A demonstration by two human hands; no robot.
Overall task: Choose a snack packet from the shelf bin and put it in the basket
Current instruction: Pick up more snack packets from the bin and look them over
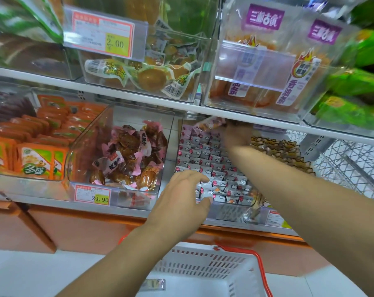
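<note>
Two shelves [139,97] hold clear bins; right hand [235,133] fingers pinch one packet [211,122], left hand [181,202] fingers released.

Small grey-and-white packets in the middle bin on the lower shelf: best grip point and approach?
Pinch one grey-and-white packet by its upper crimped edge, coming from above at the bin's front. The packets stand packed in rows on edge, so only their tops are exposed, and the upper shelf overhangs the back rows.

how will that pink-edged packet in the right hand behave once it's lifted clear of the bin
The pink-edged packet, pinched by the right hand, is probably light. Its thin wrapper likely flexes and crinkles. The glossy film may be slippery, so it could slip on the way to the basket.
</note>
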